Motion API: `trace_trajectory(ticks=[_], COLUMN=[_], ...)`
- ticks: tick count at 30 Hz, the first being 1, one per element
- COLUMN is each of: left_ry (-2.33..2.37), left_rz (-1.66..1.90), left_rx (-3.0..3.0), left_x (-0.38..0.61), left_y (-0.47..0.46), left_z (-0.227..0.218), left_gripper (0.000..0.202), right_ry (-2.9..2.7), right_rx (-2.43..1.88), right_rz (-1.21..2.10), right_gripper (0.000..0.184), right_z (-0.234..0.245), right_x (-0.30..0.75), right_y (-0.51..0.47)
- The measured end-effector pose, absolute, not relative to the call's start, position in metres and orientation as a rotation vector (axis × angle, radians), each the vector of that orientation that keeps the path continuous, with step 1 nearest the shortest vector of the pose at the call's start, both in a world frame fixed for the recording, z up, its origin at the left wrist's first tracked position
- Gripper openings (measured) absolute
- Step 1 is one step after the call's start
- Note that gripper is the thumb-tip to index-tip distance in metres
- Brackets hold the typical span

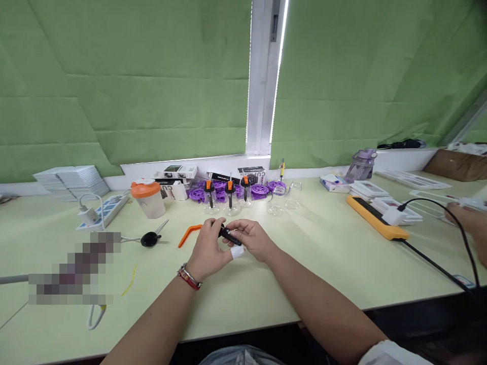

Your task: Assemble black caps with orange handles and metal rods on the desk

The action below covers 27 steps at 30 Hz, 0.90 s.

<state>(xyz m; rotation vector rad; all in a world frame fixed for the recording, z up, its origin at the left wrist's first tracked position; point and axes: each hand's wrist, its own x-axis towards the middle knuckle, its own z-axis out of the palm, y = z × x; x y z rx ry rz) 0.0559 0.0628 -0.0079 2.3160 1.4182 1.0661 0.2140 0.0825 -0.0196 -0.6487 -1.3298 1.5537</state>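
Above the pale table [236, 304], a black part [231, 236] (probably light, stiff and smooth, best taken by its ends) is held at one end by the half-curled left hand [208, 249] and pinched by the nearly closed right hand [254, 239].

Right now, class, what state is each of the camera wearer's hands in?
Left hand: closed, holding a slim black bar-shaped part.
Right hand: closed, holding the same part.

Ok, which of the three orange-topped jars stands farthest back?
The right jar: its base sits nearer the wall than those of the left jar and middle jar.
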Motion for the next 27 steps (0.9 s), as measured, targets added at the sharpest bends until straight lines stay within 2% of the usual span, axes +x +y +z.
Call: trace_trajectory(ticks=[11, 27], left_ry=[1.329, 1.237], left_rz=[1.03, 1.029], left_rx=[2.197, 2.084], left_x=[0.057, 0.056], left_y=[0.063, 0.062], left_z=[-0.01, -0.011], left_gripper=[0.045, 0.042], right_ry=[-1.277, -1.354], right_rx=[-0.644, -0.665], right_rz=[1.521, 1.401], right_gripper=[0.033, 0.023], right_z=[-0.03, -0.033], right_x=[0.206, 0.201], right_y=[0.086, 0.084])
